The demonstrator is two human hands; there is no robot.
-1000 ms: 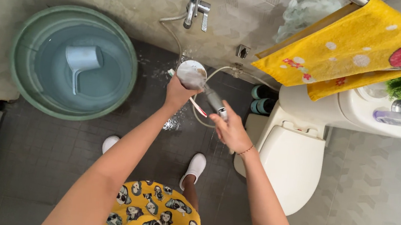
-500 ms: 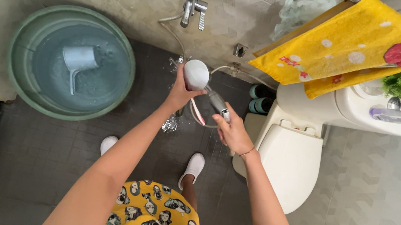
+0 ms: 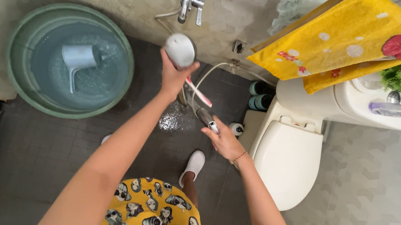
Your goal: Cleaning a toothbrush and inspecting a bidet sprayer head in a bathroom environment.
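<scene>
Basin (image 3: 18, 98), toilet (image 3: 286, 166) on tiled floor (image 3: 31, 159)

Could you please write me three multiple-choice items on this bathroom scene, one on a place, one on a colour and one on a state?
1. Where is the pale dipper?
A. On the toilet lid
B. In the green basin of water
C. On the dark floor tiles

2. What is the main colour of the towel above the toilet?
A. Yellow
B. Blue
C. White

3. What is the left hand doing?
A. Hanging empty
B. Resting flat on the wall
C. Gripping a white cup, with a toothbrush beside it

Answers:
1 B: the dipper lies inside the basin, on the water.
2 A: the cloth is yellow with small spots and a red patch.
3 C: the fingers wrap the cup, while the right hand holds the spray nozzle on its hose.
</scene>
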